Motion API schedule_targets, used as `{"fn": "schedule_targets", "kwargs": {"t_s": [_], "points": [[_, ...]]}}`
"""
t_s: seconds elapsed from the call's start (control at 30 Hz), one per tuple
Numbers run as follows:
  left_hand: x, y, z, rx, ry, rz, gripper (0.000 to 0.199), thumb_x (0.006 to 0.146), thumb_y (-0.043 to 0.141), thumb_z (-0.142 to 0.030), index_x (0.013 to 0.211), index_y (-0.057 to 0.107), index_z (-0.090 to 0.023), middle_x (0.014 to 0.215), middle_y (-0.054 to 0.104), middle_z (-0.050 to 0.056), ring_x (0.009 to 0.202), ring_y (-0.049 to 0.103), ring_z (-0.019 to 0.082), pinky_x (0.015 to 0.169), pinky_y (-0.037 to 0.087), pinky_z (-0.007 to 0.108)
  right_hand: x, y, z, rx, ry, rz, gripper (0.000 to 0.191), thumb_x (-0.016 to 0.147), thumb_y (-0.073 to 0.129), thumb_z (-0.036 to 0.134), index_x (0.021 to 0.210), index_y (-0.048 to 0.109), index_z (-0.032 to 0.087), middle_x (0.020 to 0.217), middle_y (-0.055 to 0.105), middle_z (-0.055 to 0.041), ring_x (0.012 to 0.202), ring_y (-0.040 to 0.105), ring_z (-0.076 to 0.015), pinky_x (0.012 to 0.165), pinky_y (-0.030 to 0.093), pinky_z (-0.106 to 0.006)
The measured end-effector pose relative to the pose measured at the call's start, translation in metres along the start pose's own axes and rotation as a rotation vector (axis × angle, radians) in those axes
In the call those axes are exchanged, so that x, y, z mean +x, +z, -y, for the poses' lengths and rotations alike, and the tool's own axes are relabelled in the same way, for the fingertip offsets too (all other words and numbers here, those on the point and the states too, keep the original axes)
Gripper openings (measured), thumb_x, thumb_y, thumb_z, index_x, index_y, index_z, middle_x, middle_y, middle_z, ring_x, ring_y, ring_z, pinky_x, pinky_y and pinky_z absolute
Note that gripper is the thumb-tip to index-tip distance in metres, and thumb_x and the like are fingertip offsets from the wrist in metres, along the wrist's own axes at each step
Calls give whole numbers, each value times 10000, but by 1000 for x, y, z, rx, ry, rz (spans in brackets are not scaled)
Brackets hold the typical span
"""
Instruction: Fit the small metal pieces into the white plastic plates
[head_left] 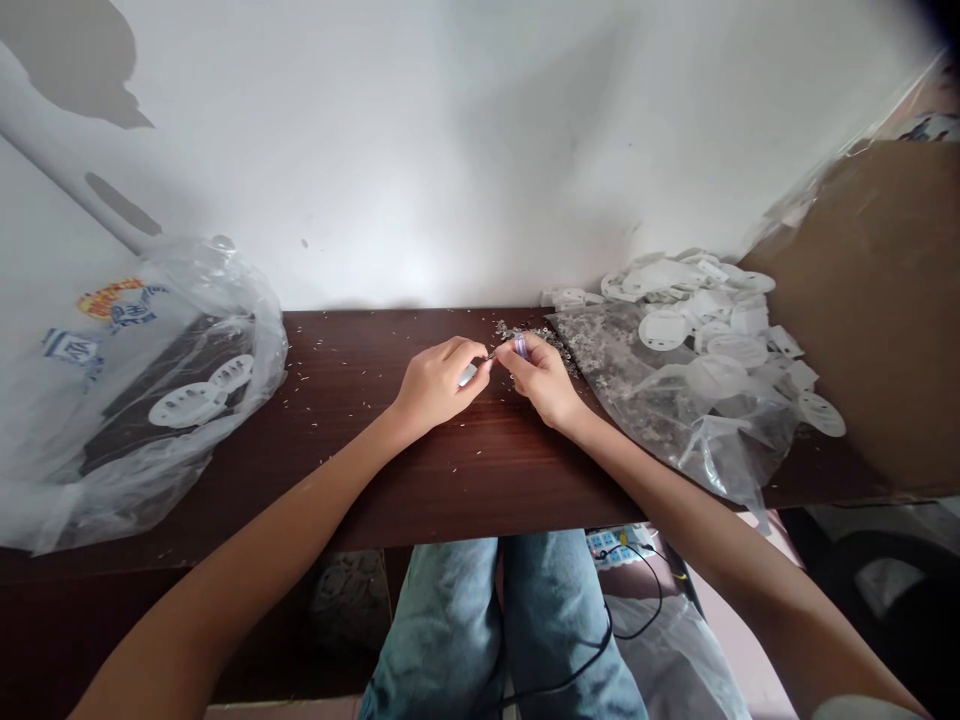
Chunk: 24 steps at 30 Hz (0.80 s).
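My left hand point(441, 382) is closed, with thumb and fingertips pinching around a small white plastic piece point(467, 375), mostly hidden by the fingers. My right hand point(546, 382) is closed too, and its fingertips meet those of the left. A small translucent purple-tinted object point(520, 346) shows at its fingers; its kind is not clear. Something tiny and dark sits between the two sets of fingertips, too small to make out. Just behind my right hand, a scatter of small metal parts point(564, 350) lies on the dark wooden table point(420, 500).
On the right, white plastic pieces point(720, 300) are heaped beside and on a clear plastic bag point(622, 350) of small parts. A cardboard box point(870, 320) stands beyond. To the left, an open plastic bag point(255, 400) holds white oval pieces point(187, 404). Cables point(660, 590) hang below.
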<state>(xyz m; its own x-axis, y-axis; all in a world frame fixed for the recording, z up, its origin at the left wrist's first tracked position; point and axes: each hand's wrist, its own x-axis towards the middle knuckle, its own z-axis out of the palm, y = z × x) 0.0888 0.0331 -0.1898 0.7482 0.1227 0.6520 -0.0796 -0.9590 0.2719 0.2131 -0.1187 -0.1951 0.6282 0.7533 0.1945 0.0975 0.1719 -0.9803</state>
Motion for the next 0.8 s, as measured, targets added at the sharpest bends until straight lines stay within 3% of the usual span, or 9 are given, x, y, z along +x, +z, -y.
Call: {"fn": "schedule_targets", "kwargs": {"t_s": [0.1, 0.2, 0.4, 0.57, 0.8], "points": [[-1, 1, -3, -34, -31, 13, 118, 1011, 584, -316, 1023, 659, -226, 976, 752, 53, 837, 704, 183, 760, 512, 315, -4, 3, 5, -173, -166, -80, 338, 950, 690, 534, 831, 582, 237, 803, 574, -1, 736, 506, -156, 676, 437, -301], [-2, 2, -4, -76, -50, 35, 130, 1026, 559, -315, 1065, 650, -230, 1013, 746, 51, 809, 698, 161, 725, 506, 296, -9, 5, 8, -272, -246, -80, 259, 995, 623, 457, 867, 579, 235, 881, 632, -22, 816, 564, -179, 782, 466, -336], [-5, 4, -1, -48, 0, 26, 141, 1028, 565, -309, 1093, 664, -233, 995, 740, 55, 787, 695, 160, 720, 516, 301, -10, 2, 11, -379, -332, -54, 89, 982, 575, 311, 1001, 619, 236, 996, 694, -47, 892, 640, -203, 814, 493, -355], [-7, 5, 2, -127, -64, 18, 161, 1046, 556, -332, 1115, 662, -233, 1046, 738, 56, 829, 699, 154, 724, 537, 284, -8, -4, 18, -515, -427, 47, 140, 963, 589, 238, 1050, 697, 227, 1049, 755, -54, 928, 688, -217, 859, 518, -371], [-2, 3, 4, -342, -174, 66, 218, 1048, 572, -417, 1110, 653, -224, 1001, 736, 47, 811, 668, 148, 746, 541, 277, -5, -15, 13, -752, -578, 118, 183, 986, 647, 263, 1163, 674, 227, 1160, 741, -96, 1048, 692, -258, 899, 537, -384]]}}
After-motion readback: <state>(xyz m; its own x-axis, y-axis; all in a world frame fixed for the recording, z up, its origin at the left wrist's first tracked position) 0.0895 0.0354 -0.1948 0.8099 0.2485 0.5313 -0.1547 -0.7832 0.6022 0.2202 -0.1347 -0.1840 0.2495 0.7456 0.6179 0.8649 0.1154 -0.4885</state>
